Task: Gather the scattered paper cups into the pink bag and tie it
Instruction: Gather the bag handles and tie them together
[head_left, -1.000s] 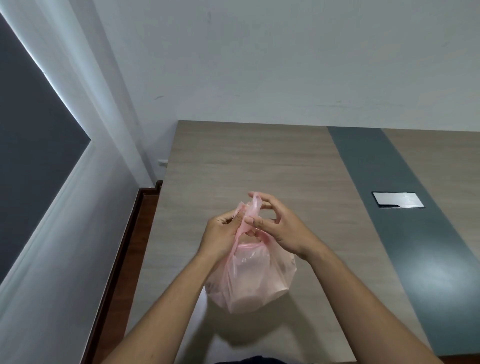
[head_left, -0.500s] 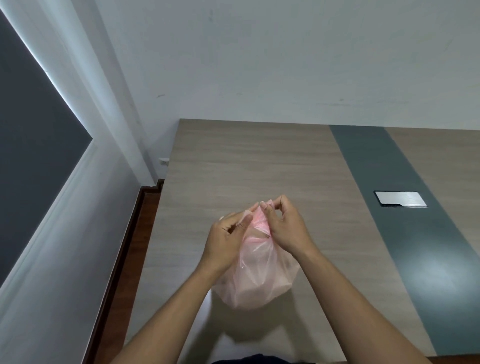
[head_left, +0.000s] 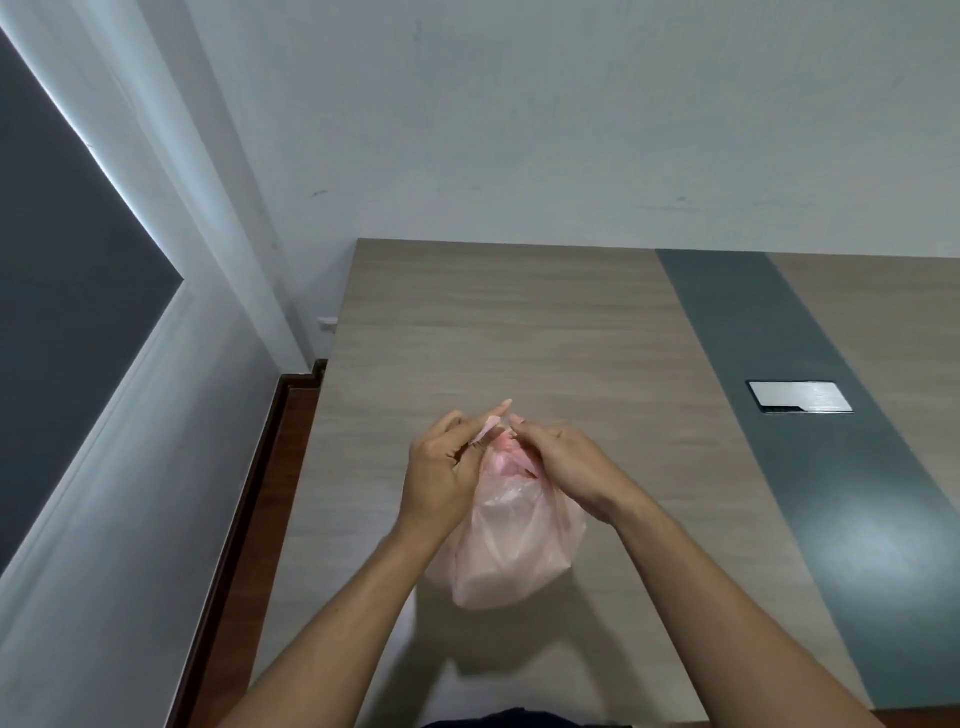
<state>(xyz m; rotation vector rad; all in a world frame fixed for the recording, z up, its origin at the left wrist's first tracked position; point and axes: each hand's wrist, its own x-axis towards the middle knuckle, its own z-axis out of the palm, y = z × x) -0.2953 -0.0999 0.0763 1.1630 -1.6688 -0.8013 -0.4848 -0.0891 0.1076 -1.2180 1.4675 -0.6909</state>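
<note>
A thin pink plastic bag (head_left: 511, 551) bulges just above the wooden table, its top gathered into a twisted bunch. My left hand (head_left: 441, 478) grips the bag's left handle strip, which sticks up between its fingers. My right hand (head_left: 566, 467) pinches the other handle on the right side of the bunch. Both hands meet over the bag's neck. Pale shapes show faintly through the plastic; I cannot make out single cups. No loose cups lie on the table.
The wooden table (head_left: 519, 338) has a dark green stripe (head_left: 810, 415) with a silver cable hatch (head_left: 800, 396) at the right. A white wall stands behind, and the table's left edge drops to a brown floor (head_left: 249, 545).
The hands have closed in over the bag's neck, drawing the handles down into a tight bunch. The raised handle loop from a second ago is gone.
</note>
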